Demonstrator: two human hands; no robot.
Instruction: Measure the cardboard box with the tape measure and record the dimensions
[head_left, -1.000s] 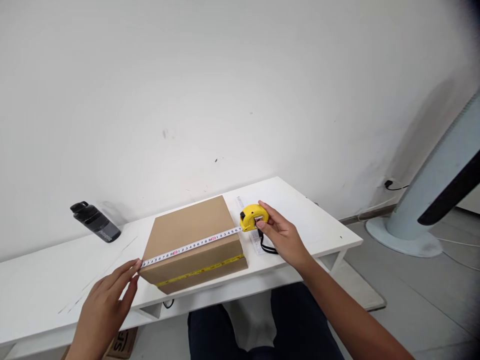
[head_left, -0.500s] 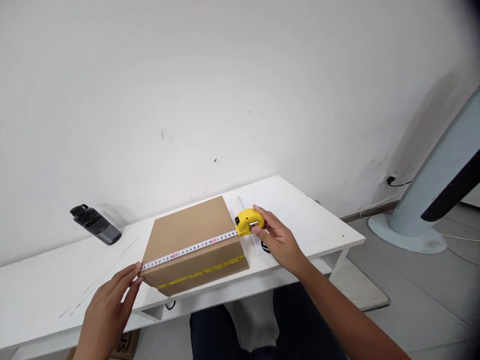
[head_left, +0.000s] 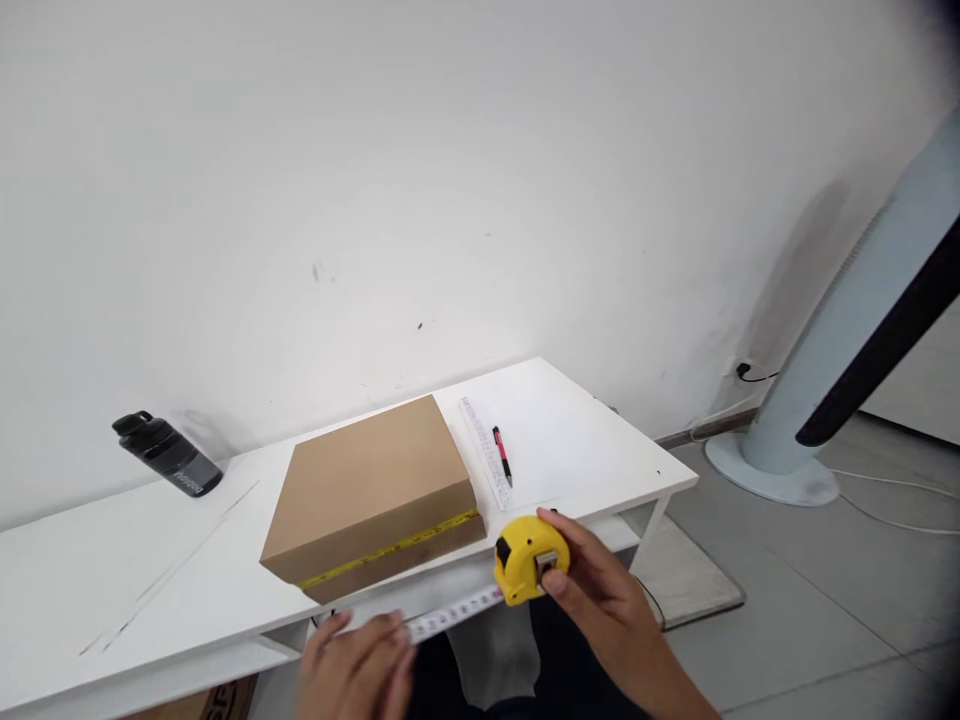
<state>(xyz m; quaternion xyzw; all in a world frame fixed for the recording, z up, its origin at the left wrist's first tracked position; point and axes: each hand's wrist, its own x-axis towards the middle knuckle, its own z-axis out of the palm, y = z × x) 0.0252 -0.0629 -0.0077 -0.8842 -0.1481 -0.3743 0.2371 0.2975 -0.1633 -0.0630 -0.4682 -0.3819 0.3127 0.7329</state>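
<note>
In the head view my right hand (head_left: 611, 610) grips a yellow tape measure (head_left: 532, 560) in front of the table edge. A short length of white tape blade (head_left: 454, 612) runs from its case to my left hand (head_left: 356, 665). Those left fingers are blurred but closed on the blade's end. Behind both hands, apart from them, a brown cardboard box (head_left: 367, 470) lies on the white table. A yellow marked strip (head_left: 390, 550) crosses the box's front side.
Right of the box lie a clear ruler (head_left: 484, 450) and a red and black pen (head_left: 502, 457). A dark water bottle (head_left: 169, 455) stands at the left on the table (head_left: 600, 450). A tower fan (head_left: 810, 400) stands on the floor at right.
Both hands have come off the box toward me with the tape measure. The blade, earlier stretched along the box top, is now much shorter. The pen and ruler have come into view.
</note>
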